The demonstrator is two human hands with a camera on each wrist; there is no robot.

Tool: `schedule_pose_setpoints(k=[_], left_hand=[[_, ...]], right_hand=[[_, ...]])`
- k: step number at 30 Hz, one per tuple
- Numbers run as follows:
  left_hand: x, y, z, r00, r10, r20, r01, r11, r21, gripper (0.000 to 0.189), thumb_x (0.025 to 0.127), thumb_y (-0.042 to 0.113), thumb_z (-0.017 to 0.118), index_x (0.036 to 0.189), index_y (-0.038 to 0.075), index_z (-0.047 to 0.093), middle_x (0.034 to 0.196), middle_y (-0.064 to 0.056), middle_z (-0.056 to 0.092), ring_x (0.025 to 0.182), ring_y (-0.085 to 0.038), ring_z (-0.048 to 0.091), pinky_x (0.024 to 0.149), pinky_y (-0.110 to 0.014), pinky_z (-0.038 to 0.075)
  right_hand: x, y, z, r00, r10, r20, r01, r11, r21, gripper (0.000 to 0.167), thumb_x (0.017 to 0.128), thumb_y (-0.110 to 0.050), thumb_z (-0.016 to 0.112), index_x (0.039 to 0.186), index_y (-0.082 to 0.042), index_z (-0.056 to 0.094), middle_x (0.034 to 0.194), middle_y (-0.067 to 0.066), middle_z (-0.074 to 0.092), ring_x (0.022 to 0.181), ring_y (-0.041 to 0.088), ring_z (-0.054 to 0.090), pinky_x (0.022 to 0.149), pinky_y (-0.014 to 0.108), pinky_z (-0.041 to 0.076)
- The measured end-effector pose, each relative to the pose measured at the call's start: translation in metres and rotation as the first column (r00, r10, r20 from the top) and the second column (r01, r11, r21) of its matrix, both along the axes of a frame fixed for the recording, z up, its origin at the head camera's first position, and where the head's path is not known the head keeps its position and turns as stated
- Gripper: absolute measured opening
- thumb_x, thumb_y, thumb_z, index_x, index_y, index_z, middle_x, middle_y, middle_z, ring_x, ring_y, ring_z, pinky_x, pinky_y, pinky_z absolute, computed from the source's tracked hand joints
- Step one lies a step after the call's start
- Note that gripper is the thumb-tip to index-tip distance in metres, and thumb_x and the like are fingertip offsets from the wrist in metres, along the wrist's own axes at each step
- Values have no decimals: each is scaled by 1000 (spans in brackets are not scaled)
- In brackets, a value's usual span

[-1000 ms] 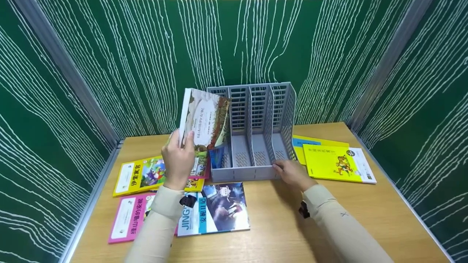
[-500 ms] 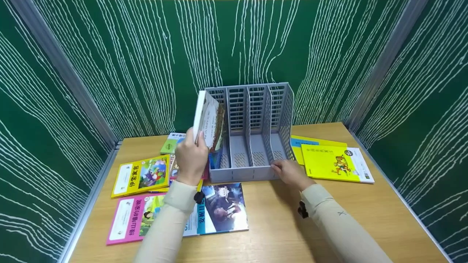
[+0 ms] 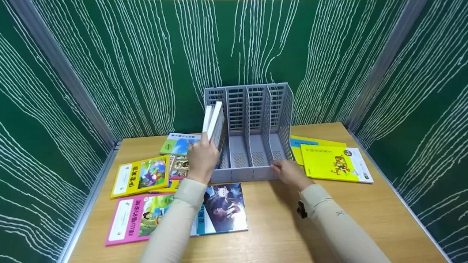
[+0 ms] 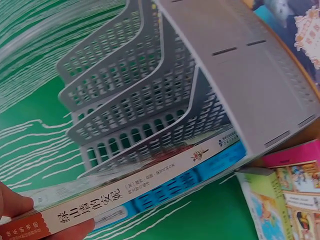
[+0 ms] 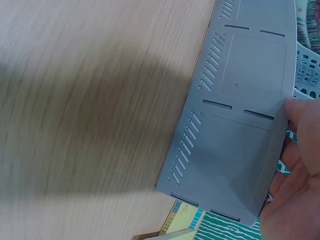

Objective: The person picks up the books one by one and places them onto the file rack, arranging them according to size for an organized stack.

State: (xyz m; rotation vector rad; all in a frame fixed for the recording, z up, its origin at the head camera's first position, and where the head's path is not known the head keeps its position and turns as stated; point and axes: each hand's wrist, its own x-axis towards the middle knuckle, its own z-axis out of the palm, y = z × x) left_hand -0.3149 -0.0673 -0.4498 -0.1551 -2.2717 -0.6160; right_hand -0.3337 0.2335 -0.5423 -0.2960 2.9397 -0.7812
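Note:
My left hand (image 3: 202, 159) pinches a paperback book (image 4: 95, 207) with a cream spine and a red end, thumb on one side and fingers on the other. It stands upright in the leftmost compartment of a grey file rack (image 3: 248, 173). Right alongside it in the left wrist view is a blue-spined book (image 4: 175, 187), partly hidden by the cream one. My right hand (image 3: 292, 174) grips the rack's low front wall near its right end; in the right wrist view the thumb is at the wall's top edge.
Left of the rack lie a yellow picture book (image 3: 142, 175), a pink book (image 3: 126, 223), a green-and-blue book (image 3: 179, 143) and a dark-covered book (image 3: 226, 208). Yellow books (image 3: 325, 162) lie to the right. Green panels (image 3: 146, 54) with white lines enclose the wooden table (image 3: 278, 233).
My left hand has moved right and lowered the cream-spined book into the leftmost compartment, turning it from cover-facing to edge-on. The right hand keeps its hold on the rack.

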Motion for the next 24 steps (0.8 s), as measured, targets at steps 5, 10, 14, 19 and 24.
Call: schedule_pose_setpoints(k=[5, 10, 14, 19, 24], left_hand=[[-6, 6, -8, 998, 39, 50, -37, 998, -45, 18, 103, 12, 70, 103, -6, 66, 75, -27, 72, 64, -47, 74, 53, -58, 59], [-10, 13, -12, 996, 56, 66, -50, 995, -89, 17, 101, 10, 72, 103, -6, 67, 75, -27, 72, 65, -44, 74, 54, -55, 60], [-15, 18, -16, 995, 96, 34, -90, 985, -150, 16, 99, 11, 72, 96, -4, 66, 71, -24, 72, 64, -42, 73, 54, -52, 60], [-23, 21, -22, 989, 142, 33, -131, 967, -218, 15, 96, 11, 74, 93, -2, 66, 69, -20, 73, 64, -39, 73, 58, -50, 59], [-27, 23, -18, 983, 148, 108, -124, 971, -207, 11, 96, 7, 70, 98, -3, 67, 73, -21, 75, 64, -39, 74, 57, -50, 60]], right_hand=[[1, 0, 0, 1000, 1, 11, -1, 1000, -13, 33, 113, -22, 59, 134, -3, 74, 125, 17, 78, 101, 29, 69, 100, 54, 61], [1, 0, -1, 1000, 0, -8, 0, 1000, -2, 31, 113, -22, 59, 132, -3, 75, 120, 16, 79, 95, 27, 67, 95, 52, 60], [0, 0, -1, 999, 3, -43, -2, 1000, 14, 30, 113, -21, 60, 128, -3, 77, 119, 16, 80, 91, 26, 66, 88, 49, 60], [0, -1, 0, 1000, -1, -13, 1, 1000, 0, 32, 113, -21, 59, 133, -2, 75, 126, 17, 78, 97, 27, 66, 95, 50, 60], [0, 0, 1, 1000, -9, 17, 9, 1000, -14, 34, 114, -22, 58, 137, -3, 73, 132, 18, 76, 104, 28, 68, 102, 53, 60]])
